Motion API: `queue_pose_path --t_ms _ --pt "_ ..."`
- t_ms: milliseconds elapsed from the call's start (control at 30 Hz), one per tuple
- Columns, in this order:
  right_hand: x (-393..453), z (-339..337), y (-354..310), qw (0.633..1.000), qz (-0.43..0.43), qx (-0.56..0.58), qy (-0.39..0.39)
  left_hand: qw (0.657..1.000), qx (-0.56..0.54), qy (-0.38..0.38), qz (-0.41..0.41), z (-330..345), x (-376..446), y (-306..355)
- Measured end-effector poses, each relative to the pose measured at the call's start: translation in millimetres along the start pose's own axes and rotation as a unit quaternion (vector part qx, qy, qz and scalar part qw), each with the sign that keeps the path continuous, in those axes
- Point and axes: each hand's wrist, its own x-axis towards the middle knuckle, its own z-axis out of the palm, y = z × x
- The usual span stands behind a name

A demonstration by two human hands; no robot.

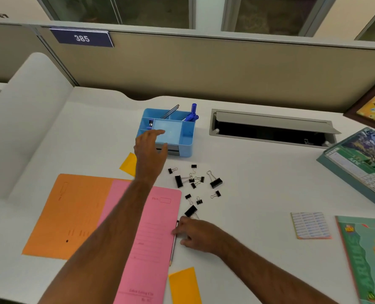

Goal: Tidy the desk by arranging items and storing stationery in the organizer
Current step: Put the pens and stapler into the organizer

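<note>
A blue desk organizer (186, 137) stands at the middle of the white desk, holding blue pens (192, 115) and a grey pen in its back compartments. My left hand (150, 150) reaches over its front left corner with relaxed fingers, holding nothing. Several black binder clips (195, 183) lie scattered in front of the organizer. A pencil (173, 242) lies along the right edge of the pink folder (147, 238). My right hand (195, 233) rests on the desk with its fingers touching the pencil's upper end. An orange folder (72, 216) lies partly under the pink one.
Yellow slips lie near my left wrist (128, 164) and at the front (184, 286). A sticky-note pad (310, 224), a green notebook (366, 260) and a desk calendar (357, 167) sit on the right. An open cable hatch (270, 130) is behind them.
</note>
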Motion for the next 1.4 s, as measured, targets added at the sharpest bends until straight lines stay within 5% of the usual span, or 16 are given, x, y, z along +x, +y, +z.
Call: queue_pose_path --t_ms 367,600,800,1000,1133,1400 --pt "-22.5 3.0 13.0 0.986 -0.034 -0.144 0.078 0.999 -0.012 -0.012 -0.028 -16.1 -68.2 -23.9" --pt "-47.7 -3.2 23.7 0.986 0.019 -0.147 0.076 0.99 -0.101 -0.006 -0.103 -22.9 -94.1 -5.9" --pt "-68.2 -7.7 30.2 0.985 0.125 0.029 0.119 0.968 -0.205 -0.026 -0.14 -20.9 -114.2 3.4" --pt "-69.0 -12.6 25.5 0.908 0.135 0.288 0.272 0.917 -0.312 -0.149 -0.201 -18.2 -138.4 33.9" --pt "-57.2 -28.2 9.8 0.876 0.139 0.35 0.302 0.9 -0.323 -0.23 -0.178 -8.8 -151.7 53.4" --pt "-41.9 -43.1 -0.5 0.863 0.112 0.377 0.316 0.919 -0.302 -0.177 -0.182 -4.6 -140.2 54.8"
